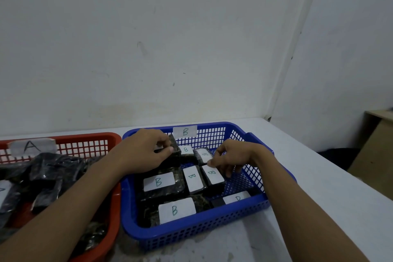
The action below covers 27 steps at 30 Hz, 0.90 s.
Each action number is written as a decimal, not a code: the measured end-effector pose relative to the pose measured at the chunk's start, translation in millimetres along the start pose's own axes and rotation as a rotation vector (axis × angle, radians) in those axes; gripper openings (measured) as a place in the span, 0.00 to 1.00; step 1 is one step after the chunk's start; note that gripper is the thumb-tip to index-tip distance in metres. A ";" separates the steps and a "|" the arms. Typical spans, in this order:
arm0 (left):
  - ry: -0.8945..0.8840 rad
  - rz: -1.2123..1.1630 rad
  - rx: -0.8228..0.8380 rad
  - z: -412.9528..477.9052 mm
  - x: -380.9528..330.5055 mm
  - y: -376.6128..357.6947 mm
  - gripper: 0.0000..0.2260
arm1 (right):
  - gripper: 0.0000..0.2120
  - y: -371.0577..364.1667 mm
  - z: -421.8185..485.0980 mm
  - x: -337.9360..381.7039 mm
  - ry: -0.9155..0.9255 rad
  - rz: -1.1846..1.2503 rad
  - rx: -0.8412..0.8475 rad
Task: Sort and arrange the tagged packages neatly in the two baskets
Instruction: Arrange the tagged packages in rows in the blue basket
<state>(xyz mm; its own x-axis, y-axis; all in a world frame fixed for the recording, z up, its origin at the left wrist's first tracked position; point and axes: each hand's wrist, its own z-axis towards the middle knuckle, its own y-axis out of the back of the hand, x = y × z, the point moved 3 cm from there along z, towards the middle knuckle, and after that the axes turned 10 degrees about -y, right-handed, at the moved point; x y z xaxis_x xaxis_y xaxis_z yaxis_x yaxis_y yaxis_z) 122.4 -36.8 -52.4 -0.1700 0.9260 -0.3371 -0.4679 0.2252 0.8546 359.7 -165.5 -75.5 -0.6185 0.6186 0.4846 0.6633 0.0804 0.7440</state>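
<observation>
B-tagged packages (159, 182) lie flat in the blue basket (191, 234). At its 11 o'clock the left hand (144, 151) grips a tilted black package (175, 147). Toward 2 o'clock the right hand (231, 159) seems to pinch a tagged package (212, 175). The red basket (85, 137) sits at 9 o'clock.

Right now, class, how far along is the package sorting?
Done: several B packages lie flat in the blue basket. In hand: the left hand grips an upright package at its back; the right hand pinches a small B package. To do: the red basket, tagged A, holds a jumbled black heap.
</observation>
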 end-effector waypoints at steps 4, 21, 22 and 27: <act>0.006 -0.008 -0.011 0.5 1.3 -0.1 0.06 | 0.14 1.3 1.0 0.1 0.005 0.008 -0.005; 0.065 -0.302 -0.318 -26.4 -5.9 52.8 0.04 | 0.18 -10.0 -27.5 78.0 0.385 -0.047 -0.615; 0.075 -0.300 -0.258 -33.9 -2.6 62.8 0.03 | 0.18 -18.9 -37.1 92.3 0.472 -0.029 -0.610; 0.243 -0.073 0.133 -77.4 26.9 114.2 0.07 | 0.16 -82.7 -73.3 142.0 0.809 -0.077 -0.507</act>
<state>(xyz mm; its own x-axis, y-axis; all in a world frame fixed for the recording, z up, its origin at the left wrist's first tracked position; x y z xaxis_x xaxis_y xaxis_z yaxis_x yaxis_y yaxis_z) -2.8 -9.7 5.5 -0.3504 0.8097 -0.4707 -0.3718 0.3411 0.8634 186.1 -141.6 -34.5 -0.8823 -0.1168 0.4560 0.4650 -0.3668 0.8058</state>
